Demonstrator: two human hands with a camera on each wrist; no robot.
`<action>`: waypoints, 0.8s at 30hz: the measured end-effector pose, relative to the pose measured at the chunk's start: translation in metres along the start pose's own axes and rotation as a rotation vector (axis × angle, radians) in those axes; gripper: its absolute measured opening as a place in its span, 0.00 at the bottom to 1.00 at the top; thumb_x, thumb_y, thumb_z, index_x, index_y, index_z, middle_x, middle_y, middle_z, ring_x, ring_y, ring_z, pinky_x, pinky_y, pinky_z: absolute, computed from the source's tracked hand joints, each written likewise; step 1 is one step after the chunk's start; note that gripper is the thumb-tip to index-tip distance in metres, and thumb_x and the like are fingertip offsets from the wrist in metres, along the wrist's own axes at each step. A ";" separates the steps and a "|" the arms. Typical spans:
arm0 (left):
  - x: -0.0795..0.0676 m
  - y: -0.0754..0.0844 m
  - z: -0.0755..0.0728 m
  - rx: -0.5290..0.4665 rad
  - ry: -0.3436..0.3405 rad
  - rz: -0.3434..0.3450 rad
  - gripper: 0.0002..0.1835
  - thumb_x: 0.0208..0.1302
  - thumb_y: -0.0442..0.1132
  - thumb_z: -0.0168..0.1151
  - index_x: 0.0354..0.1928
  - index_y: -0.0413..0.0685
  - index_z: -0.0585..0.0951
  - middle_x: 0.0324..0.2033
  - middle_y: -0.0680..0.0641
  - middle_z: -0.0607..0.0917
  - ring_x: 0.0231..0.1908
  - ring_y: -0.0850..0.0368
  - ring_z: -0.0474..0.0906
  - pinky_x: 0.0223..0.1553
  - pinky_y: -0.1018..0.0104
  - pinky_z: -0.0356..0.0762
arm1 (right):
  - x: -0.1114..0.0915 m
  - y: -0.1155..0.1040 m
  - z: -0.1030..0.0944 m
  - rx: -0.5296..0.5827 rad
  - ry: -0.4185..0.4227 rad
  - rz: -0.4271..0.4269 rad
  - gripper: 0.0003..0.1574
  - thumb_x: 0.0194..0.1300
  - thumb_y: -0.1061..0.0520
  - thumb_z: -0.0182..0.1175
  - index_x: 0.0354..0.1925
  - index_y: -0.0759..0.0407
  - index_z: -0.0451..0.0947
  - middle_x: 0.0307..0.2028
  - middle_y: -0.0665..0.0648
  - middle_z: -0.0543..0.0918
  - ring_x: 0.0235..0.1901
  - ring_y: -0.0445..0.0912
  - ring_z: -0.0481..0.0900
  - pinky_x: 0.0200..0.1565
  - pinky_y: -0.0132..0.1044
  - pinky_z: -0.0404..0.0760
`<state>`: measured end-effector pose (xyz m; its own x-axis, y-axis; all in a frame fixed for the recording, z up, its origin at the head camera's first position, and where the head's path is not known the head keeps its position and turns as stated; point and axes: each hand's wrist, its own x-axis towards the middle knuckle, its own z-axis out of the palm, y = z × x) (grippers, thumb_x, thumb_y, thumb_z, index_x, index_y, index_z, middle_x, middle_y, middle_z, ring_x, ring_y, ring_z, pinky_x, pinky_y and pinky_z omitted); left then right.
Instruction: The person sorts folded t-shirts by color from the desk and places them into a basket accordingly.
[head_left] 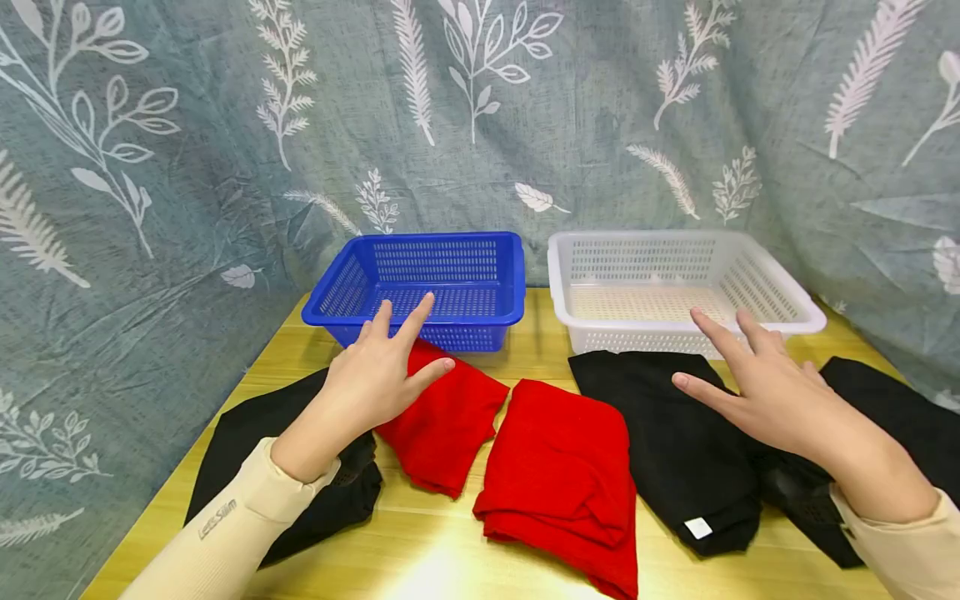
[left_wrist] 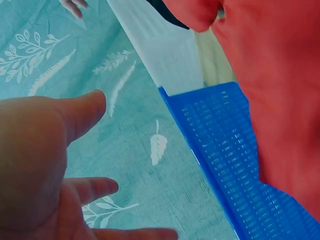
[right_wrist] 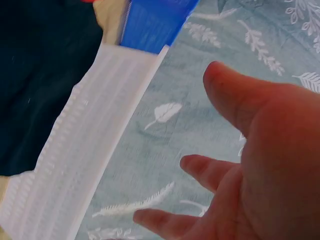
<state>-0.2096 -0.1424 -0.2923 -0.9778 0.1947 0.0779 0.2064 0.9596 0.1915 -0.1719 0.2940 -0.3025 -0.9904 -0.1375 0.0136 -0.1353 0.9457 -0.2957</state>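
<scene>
From the larger matt red cloth [head_left: 558, 475], the smooth plastic blue basket [head_left: 472, 320] at eleven o'clock and white basket [head_left: 637, 323] at one look glossy; the wood-grain table [head_left: 420, 533] shines at eight.

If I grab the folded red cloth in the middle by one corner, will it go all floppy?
Probably, yes: the folded red cloth has soft-looking wrinkles and bends. It may also come unfolded, since its layers just seem to lie on each other. If pushed, it would likely slide or bunch up rather than roll, because it lies flat on the table.
</scene>
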 end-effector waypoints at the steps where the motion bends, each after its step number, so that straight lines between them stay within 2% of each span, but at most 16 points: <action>1: -0.003 0.000 0.000 -0.002 0.002 0.011 0.50 0.74 0.70 0.58 0.88 0.74 0.43 0.84 0.30 0.54 0.74 0.21 0.68 0.63 0.23 0.75 | 0.000 -0.001 0.001 0.010 -0.008 -0.019 0.61 0.77 0.24 0.55 0.89 0.42 0.37 0.82 0.83 0.38 0.75 0.87 0.48 0.60 0.90 0.51; 4: -0.012 0.001 0.001 -0.026 0.020 0.058 0.49 0.74 0.69 0.60 0.88 0.72 0.47 0.76 0.30 0.70 0.58 0.26 0.84 0.53 0.30 0.85 | 0.001 -0.004 0.004 0.049 -0.029 -0.085 0.59 0.77 0.28 0.57 0.89 0.42 0.40 0.82 0.81 0.45 0.74 0.85 0.56 0.62 0.86 0.60; 6: -0.019 0.000 0.001 -0.063 0.023 0.103 0.48 0.74 0.67 0.62 0.88 0.70 0.51 0.66 0.33 0.81 0.47 0.34 0.88 0.47 0.36 0.88 | 0.001 -0.008 0.006 0.072 -0.038 -0.134 0.57 0.77 0.29 0.59 0.88 0.43 0.44 0.82 0.79 0.50 0.73 0.83 0.60 0.62 0.83 0.65; 8: -0.025 0.000 0.003 -0.132 0.012 0.152 0.48 0.73 0.65 0.65 0.87 0.66 0.55 0.55 0.37 0.86 0.37 0.46 0.88 0.43 0.47 0.89 | 0.001 -0.011 0.008 0.103 -0.046 -0.184 0.55 0.77 0.32 0.61 0.88 0.44 0.48 0.81 0.76 0.56 0.75 0.77 0.62 0.63 0.79 0.69; 12: -0.039 0.000 0.008 -0.336 -0.089 0.222 0.44 0.73 0.59 0.68 0.85 0.63 0.60 0.44 0.46 0.88 0.25 0.63 0.81 0.37 0.62 0.84 | -0.001 -0.019 0.012 0.145 -0.059 -0.264 0.51 0.78 0.35 0.62 0.86 0.45 0.54 0.78 0.69 0.66 0.74 0.67 0.68 0.64 0.72 0.73; 15: -0.051 0.001 0.016 -0.493 -0.179 0.275 0.41 0.74 0.55 0.69 0.83 0.66 0.62 0.42 0.49 0.89 0.23 0.63 0.84 0.34 0.66 0.85 | 0.000 -0.024 0.017 0.167 -0.080 -0.318 0.46 0.79 0.37 0.62 0.84 0.46 0.59 0.77 0.65 0.69 0.73 0.64 0.71 0.64 0.68 0.76; 19: -0.070 0.005 0.031 -0.685 -0.337 0.345 0.38 0.75 0.49 0.70 0.81 0.69 0.64 0.38 0.50 0.90 0.24 0.56 0.89 0.33 0.66 0.88 | 0.002 -0.031 0.027 0.196 -0.129 -0.392 0.40 0.78 0.39 0.64 0.79 0.48 0.67 0.74 0.62 0.74 0.68 0.62 0.76 0.63 0.63 0.80; 24: -0.088 0.012 0.051 -0.842 -0.511 0.337 0.38 0.75 0.46 0.69 0.81 0.70 0.64 0.41 0.53 0.90 0.29 0.55 0.91 0.38 0.68 0.88 | 0.006 -0.038 0.041 0.238 -0.230 -0.443 0.40 0.76 0.37 0.64 0.77 0.50 0.69 0.72 0.61 0.76 0.65 0.60 0.80 0.60 0.60 0.83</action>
<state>-0.1228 -0.1373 -0.3470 -0.7233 0.6777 -0.1322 0.2388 0.4252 0.8730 -0.1711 0.2449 -0.3302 -0.8050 -0.5931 -0.0155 -0.5011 0.6936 -0.5175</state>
